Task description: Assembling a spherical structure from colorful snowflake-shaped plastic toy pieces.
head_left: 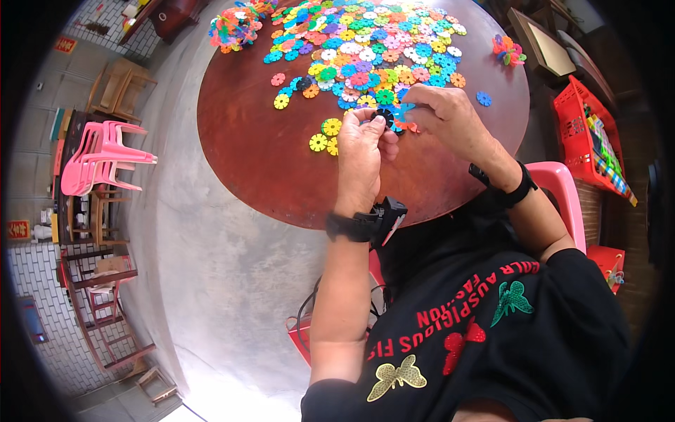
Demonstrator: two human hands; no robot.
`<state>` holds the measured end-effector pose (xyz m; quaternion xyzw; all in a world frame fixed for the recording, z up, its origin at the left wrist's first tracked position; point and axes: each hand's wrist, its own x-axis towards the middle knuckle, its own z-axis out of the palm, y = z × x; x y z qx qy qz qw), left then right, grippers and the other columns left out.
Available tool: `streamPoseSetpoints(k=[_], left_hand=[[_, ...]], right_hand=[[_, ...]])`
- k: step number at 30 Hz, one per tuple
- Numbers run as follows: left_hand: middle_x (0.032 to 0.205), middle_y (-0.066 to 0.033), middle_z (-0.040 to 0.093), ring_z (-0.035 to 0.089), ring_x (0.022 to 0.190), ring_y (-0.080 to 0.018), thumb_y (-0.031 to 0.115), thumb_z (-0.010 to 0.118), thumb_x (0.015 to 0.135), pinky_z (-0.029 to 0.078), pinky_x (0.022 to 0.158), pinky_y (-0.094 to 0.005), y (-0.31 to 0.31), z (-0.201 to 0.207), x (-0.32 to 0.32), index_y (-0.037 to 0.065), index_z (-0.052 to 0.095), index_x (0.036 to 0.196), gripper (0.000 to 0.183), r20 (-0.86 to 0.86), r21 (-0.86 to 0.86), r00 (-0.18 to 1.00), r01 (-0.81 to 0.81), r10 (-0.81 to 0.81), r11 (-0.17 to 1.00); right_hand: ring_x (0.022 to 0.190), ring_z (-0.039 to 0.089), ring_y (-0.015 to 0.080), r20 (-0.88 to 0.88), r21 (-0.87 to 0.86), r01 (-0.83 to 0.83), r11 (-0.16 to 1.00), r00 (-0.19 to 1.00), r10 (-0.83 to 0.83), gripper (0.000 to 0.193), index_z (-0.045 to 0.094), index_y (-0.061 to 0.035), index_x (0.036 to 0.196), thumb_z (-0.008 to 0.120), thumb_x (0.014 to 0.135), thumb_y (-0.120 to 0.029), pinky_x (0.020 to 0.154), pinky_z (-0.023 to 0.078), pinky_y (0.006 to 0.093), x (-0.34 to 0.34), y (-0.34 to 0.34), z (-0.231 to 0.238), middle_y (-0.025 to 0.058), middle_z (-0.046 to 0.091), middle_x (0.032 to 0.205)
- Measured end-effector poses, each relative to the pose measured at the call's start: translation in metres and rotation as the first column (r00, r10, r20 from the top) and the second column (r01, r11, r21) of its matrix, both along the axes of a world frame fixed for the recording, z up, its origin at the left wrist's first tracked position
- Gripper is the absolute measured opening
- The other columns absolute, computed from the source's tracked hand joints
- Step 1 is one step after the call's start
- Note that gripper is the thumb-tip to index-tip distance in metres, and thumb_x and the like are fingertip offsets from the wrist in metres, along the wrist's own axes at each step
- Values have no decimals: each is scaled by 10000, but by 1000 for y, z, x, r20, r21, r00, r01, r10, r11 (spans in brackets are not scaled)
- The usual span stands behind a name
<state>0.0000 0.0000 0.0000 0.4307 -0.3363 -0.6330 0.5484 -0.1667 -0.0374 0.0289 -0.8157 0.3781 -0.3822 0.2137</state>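
Observation:
My left hand (360,151) pinches a black notched plastic disc (384,116) between thumb and fingers above the near part of the round table. Close on its right, my right hand (450,118) has its fingers closed on a blue notched disc (403,111), which appears to touch or overlap the black one. Orange-red pieces (410,126) show just below the right fingers; whether they are held or attached is hard to see. Several yellow discs (318,143) lie left of my left hand. Beyond both hands spreads a large pile of mixed-colour discs (365,53).
The brown round table (246,158) carries a multicoloured ball of joined discs (233,29) at far left and a smaller cluster (508,50) at far right. Pink stacked chairs (105,155) stand left. A red basket (573,116) is at the right.

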Motion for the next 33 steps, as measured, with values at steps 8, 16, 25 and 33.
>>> streamPoseSetpoints(k=[8,16,25,33], left_hand=[[704,-56,585,545,548,-134,98,539,928,453,497,-264,-1,-3,-4,41,466,1029,137,-41,-13,999,-17,16,1000],[711,-49,592,556,560,-136,104,543,927,464,511,-263,-2,-4,1,47,487,1020,122,-100,14,994,-32,34,999],[730,-45,588,550,574,-136,100,526,937,462,528,-266,0,-3,-2,47,506,1016,97,-190,70,982,23,-9,997],[697,-50,589,539,520,-125,100,509,934,437,463,-257,-2,-4,-3,38,479,1029,116,-266,103,961,-56,82,993]], right_hand=[[565,612,249,93,61,34,998,995,-40,95,582,8,840,618,770,-46,522,464,357,-1,1,-4,129,575,623],[560,615,233,120,52,43,998,992,-49,96,582,3,844,620,770,-44,522,469,336,2,3,-4,124,585,630],[560,630,169,259,172,29,985,963,-74,95,566,-1,853,608,772,-28,514,479,283,5,8,-5,97,588,624],[550,623,169,236,111,44,993,969,-69,91,562,4,834,615,766,-23,518,485,283,6,6,-8,111,591,648]])
